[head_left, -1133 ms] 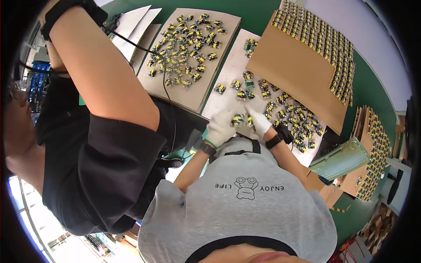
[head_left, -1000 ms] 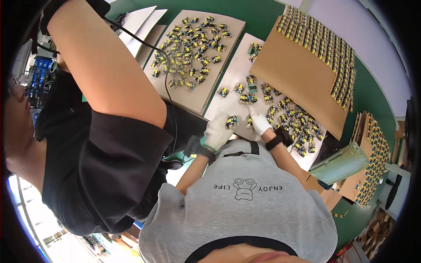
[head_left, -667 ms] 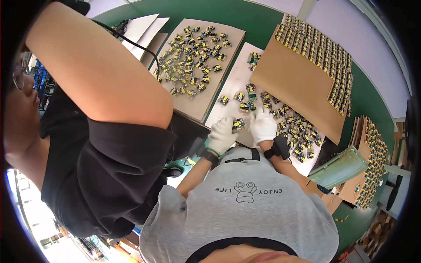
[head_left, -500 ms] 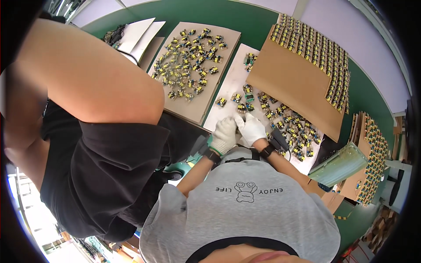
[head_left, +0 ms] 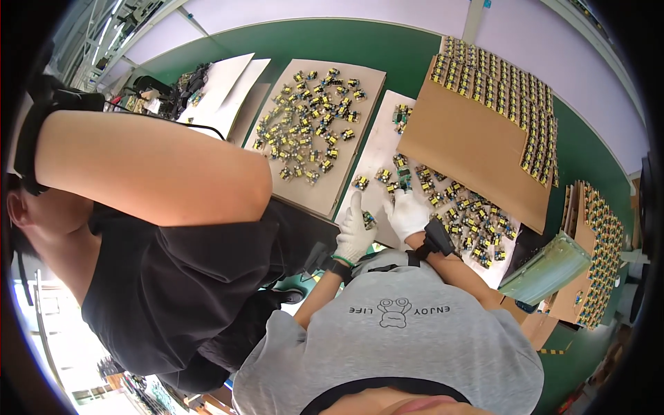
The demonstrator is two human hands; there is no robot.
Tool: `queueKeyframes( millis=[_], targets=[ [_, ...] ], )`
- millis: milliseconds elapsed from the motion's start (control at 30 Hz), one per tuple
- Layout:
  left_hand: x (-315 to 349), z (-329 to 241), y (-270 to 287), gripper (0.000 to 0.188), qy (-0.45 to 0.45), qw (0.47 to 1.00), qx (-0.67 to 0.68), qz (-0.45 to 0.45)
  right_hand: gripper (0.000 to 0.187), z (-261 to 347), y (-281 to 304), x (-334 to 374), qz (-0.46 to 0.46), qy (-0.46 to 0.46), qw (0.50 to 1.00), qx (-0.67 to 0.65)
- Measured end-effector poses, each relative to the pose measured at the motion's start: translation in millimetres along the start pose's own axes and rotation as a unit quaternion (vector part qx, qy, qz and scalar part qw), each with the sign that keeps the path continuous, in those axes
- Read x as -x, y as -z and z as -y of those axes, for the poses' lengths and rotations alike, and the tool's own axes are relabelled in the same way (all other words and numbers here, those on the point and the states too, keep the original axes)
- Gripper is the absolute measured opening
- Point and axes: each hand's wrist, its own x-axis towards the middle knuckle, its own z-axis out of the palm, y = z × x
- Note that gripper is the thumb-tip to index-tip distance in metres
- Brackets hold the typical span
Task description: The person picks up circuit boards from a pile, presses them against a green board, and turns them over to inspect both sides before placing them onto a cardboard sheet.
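Observation:
My left hand [head_left: 355, 236], in a white knit glove, holds a small circuit board [head_left: 369, 220] with a yellow part against its thumb side; one finger points upward. To its right, my right hand [head_left: 409, 216], also gloved in white, reaches forward with thumb and forefinger apart. Its fingertips are beside a small circuit board [head_left: 393, 187] at the near edge of a loose cluster. Another circuit board [head_left: 360, 182] lies alone just beyond my left hand. The undersides of both hands are hidden.
Loose boards cover the right of the white sheet [head_left: 373, 142]. Rows of boards stand on cardboard [head_left: 470, 131] beyond and on a stack [head_left: 595, 256] at right. Another board-covered panel [head_left: 311, 190] is at left. A co-worker's bare arm [head_left: 152, 169] extends across the left side.
My hands, together before, have moved apart; the right has reached forward to the loose boards. A board now shows in my left hand. The view has shifted, and the co-worker's arm sits lower in it.

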Motion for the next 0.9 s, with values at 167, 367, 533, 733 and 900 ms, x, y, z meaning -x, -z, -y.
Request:
queueKeyframes(
  millis=[167, 367, 533, 733, 900],
  targets=[
    [-3.7, 20.1, -33.0, 0.096, -0.067, 0.987, -0.126, -0.076, 0.033, 15.5, -7.5, 4.9, 0.105, 0.203, 0.974, 0.004],
    [-15.9, 43.7, -53.3, 0.101, 0.01, 0.967, 0.253, 0.012, 0.043, 28.9, 4.9, 3.6, 0.152, 0.057, 0.98, -0.115],
    [2.9, -23.6, -9.1, 0.105, -0.008, 0.999, 0.039, -0.003, 0.041, 2.2, -38.9, -3.5, 0.073, 0.088, 0.976, -0.186],
    [-6.1, -30.2, -3.6, 0.105, 0.104, 0.986, -0.085, 0.103, 0.033, -7.3, -25.4, 3.8, 0.055, 0.086, 0.985, -0.137],
    [-15.7, 17.1, -18.3, 0.108, -0.125, 0.988, -0.079, -0.032, 0.027, -15.8, -21.4, 3.6, -0.071, 0.04, 0.989, -0.126]
  ],
)
